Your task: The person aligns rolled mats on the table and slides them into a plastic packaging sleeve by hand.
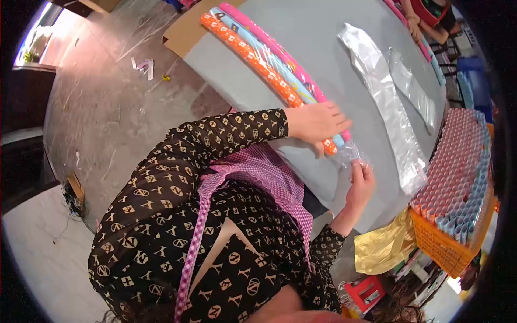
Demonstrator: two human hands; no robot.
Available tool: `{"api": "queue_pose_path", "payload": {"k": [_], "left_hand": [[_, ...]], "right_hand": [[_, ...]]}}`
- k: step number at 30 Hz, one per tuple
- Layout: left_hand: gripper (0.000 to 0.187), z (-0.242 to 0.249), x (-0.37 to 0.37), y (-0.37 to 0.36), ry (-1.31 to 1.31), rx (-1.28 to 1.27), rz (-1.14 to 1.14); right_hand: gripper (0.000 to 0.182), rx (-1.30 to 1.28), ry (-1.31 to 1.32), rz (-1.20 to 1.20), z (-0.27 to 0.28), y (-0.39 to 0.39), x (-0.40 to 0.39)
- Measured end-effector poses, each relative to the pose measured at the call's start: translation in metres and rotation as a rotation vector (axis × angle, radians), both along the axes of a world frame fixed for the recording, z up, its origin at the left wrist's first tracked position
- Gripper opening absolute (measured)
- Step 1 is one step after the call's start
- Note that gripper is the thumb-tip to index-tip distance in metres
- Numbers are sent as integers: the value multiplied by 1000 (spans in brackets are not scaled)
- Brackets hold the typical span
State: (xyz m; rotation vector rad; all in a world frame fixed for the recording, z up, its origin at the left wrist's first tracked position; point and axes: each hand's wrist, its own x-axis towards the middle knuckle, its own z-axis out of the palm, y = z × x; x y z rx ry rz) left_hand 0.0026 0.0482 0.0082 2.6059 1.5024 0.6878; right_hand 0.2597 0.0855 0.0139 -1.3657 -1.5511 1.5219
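Three long rolls lie side by side on the grey table: an orange patterned roll, a light blue roll and a pink roll. Clear plastic extends past their near ends. Across the rolls, close to those ends, rests my left hand, its fingers stretched out. My right hand pinches the loose end of the clear plastic just beyond them.
To the right on the table lie a long silvery plastic sleeve and a shorter one. An orange basket of many rolls stands at the right, beside gold foil. Another person's hands are at the top right.
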Motion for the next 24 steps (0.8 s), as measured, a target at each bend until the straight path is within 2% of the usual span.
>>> {"api": "queue_pose_path", "payload": {"k": [5, 7, 11, 13, 14, 16, 17, 19, 20, 22, 24], "left_hand": [[106, 7, -3, -5, -20, -56, -16], [105, 7, -3, -4, -30, -79, -28], [106, 2, -3, -3, -11, -38, -3], [106, 3, -3, -3, -37, -58, -18], [106, 3, -2, -3, -39, -60, -25], [106, 5, -3, -1, -20, -113, -30], [106, 4, -2, 0, -29, -116, -58], [102, 0, -2, -1, -27, -7, -28], [100, -1, -1, -2, -37, -65, -39], [100, 3, -1, -1, -50, -68, -65], [99, 5, 1, -2, -61, -66, -82]], "right_hand": [[7, -13, 124, -80, 4, -11, -15], [5, -173, 324, -93, 8, -15, -21], [5, -176, 311, 18, -5, -13, -16], [11, -141, 191, -63, -8, -19, -21], [11, -142, 190, -70, -8, -20, -22], [21, -163, -66, 1, -4, -22, -25], [21, -167, -73, -27, -4, -23, -27], [26, -29, -207, 25, -2, -25, -37], [26, -44, -226, -19, -2, -25, -38], [21, 8, -277, 99, -2, -22, -36], [19, -18, -290, 60, -3, -22, -34]]}}
